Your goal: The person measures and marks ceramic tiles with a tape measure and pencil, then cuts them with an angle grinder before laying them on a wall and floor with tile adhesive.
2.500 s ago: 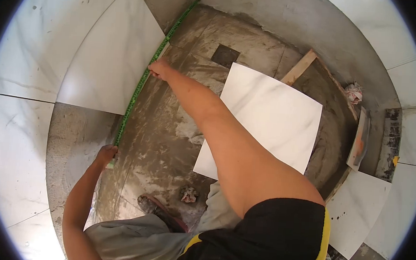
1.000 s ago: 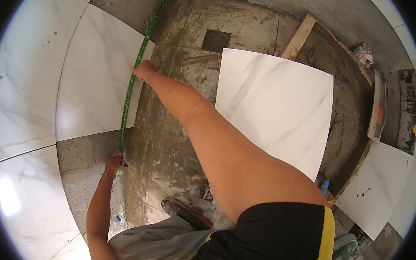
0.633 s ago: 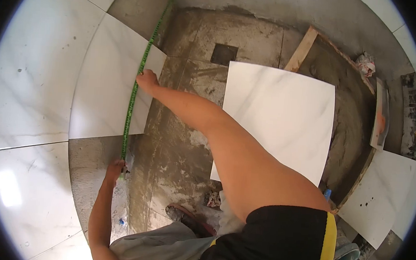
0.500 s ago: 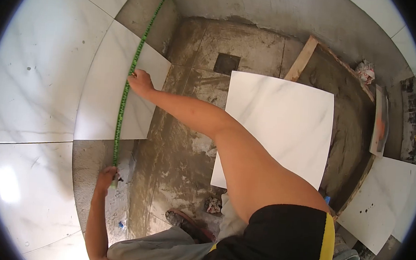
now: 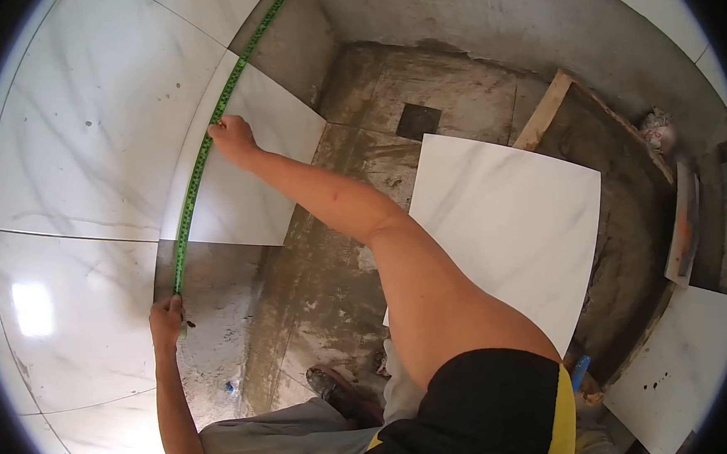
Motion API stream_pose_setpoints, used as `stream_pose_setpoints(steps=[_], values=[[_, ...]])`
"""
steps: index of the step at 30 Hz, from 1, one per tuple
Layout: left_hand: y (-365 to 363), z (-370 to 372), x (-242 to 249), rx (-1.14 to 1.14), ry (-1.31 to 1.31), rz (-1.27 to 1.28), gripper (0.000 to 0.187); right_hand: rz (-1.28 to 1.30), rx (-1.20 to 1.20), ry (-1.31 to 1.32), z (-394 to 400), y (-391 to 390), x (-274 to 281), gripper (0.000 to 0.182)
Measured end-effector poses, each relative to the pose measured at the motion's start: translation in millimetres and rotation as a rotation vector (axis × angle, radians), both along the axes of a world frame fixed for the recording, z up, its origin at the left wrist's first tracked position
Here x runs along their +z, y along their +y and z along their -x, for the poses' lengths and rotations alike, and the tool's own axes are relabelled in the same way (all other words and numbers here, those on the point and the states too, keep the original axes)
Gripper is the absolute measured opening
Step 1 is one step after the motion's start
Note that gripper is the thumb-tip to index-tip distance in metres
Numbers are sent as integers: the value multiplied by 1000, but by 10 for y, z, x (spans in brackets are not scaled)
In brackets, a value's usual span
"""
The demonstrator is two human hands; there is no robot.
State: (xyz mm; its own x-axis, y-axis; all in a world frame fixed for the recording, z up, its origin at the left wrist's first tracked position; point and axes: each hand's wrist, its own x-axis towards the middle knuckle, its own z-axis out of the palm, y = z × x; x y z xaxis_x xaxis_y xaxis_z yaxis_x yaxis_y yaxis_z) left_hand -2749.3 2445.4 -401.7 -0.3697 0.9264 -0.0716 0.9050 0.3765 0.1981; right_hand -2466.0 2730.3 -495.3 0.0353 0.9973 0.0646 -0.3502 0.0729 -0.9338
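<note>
A green tape measure (image 5: 204,151) is stretched in a long strip over white marbled tiles, running from the top of the view down to my left hand. My right hand (image 5: 234,140) pinches the strip partway along, above a white tile (image 5: 257,195). Lower down, my left hand (image 5: 166,321) grips the near end, beside a bare grey cement patch (image 5: 209,301). A small part of that end shows below the fingers. Between the hands the strip runs close to the left side of the white tile.
A large loose white tile (image 5: 505,227) lies to the right, partly over wet mortar (image 5: 629,243) with a wooden strip (image 5: 544,111) at its edge. A trowel (image 5: 684,226) and another tile (image 5: 675,371) are farther right. A dark square drain (image 5: 418,120) sits in the floor.
Both hands have shifted the tape left over the tiles, from the white tile's middle toward its left edge. The view has moved slightly left.
</note>
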Motion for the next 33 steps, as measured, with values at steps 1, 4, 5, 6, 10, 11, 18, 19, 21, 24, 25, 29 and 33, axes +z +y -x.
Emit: stream_pose_setpoints(steps=[1, 4, 5, 6, 10, 11, 18, 19, 21, 24, 25, 29, 33], values=[[13, -96, 80, 4, 6, -3, 28, -20, -24, -17, -17, 44, -9, 32], [41, -557, 359, -16, 162, -47, 28, -59, -23, -26, -66, 125, 26, 33], [41, -632, 406, 10, 146, -44, 28, -74, -8, -24, -74, 137, 43, 34], [45, -666, 434, 34, 128, -40, 29, -75, -8, -19, -69, 141, 68, 34], [52, -613, 454, -14, 340, -140, 30, -73, 33, 37, -109, 151, 169, 35], [64, -656, 475, 17, 357, -106, 29, -69, 40, 31, -92, 167, 176, 35], [59, -695, 444, 26, 366, -41, 31, -109, 1, -4, -64, 174, 214, 33], [69, -692, 437, 24, 367, -41, 31, -96, -3, -25, -73, 178, 227, 33], [84, -674, 443, 40, 355, -46, 31, -81, -7, -40, -74, 175, 253, 33], [89, -806, 484, 62, 363, -29, 31, -45, 12, -22, -64, 184, 257, 33], [89, -795, 480, 61, 364, -28, 31, -46, 11, -18, -57, 190, 256, 32], [85, -767, 452, 3, 417, -56, 31, -68, -13, -19, -49, 203, 243, 31], [101, -766, 456, 35, 365, -25, 30, -56, -8, -10, -22, 247, 227, 29]])
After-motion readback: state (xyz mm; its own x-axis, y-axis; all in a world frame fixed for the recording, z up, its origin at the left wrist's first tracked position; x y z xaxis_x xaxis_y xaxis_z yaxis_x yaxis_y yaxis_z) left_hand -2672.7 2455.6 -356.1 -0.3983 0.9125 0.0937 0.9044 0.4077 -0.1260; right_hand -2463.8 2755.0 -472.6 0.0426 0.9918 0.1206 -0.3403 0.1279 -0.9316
